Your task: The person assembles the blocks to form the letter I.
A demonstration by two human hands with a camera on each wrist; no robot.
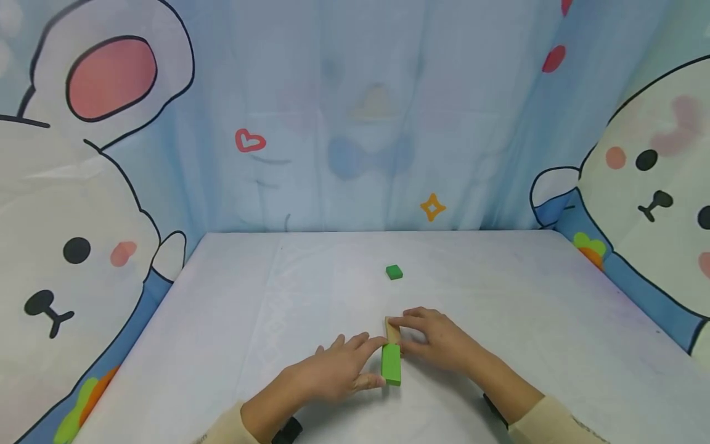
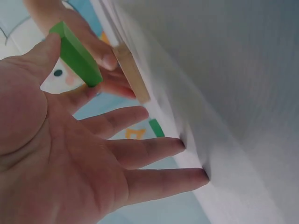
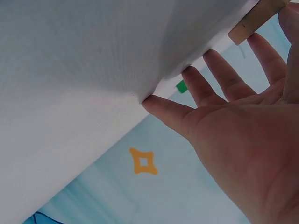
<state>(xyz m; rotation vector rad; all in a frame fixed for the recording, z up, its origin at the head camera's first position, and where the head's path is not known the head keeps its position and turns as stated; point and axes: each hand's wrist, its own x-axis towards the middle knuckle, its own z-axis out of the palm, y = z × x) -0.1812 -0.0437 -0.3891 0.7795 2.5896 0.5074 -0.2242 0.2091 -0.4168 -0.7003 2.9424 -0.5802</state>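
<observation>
My left hand (image 1: 344, 370) pinches a long bright green block (image 1: 391, 365) by its ends between thumb and index finger. In the left wrist view this green block (image 2: 77, 55) appears raised off the table, while the other fingers of the left hand (image 2: 70, 149) spread and touch the cloth. Just beyond it, a plain wooden block (image 1: 392, 330) lies on the table, pinched between thumb and index finger of my right hand (image 1: 438, 339). In the right wrist view the wooden block (image 3: 257, 21) shows at the top right, the remaining fingertips (image 3: 148, 100) resting on the cloth.
A small darker green block (image 1: 394, 272) lies farther back on the table, beyond both hands. White cloth covers the table (image 1: 310, 277). A blue curtain (image 1: 355, 123) with cartoon animals hangs behind and beside it.
</observation>
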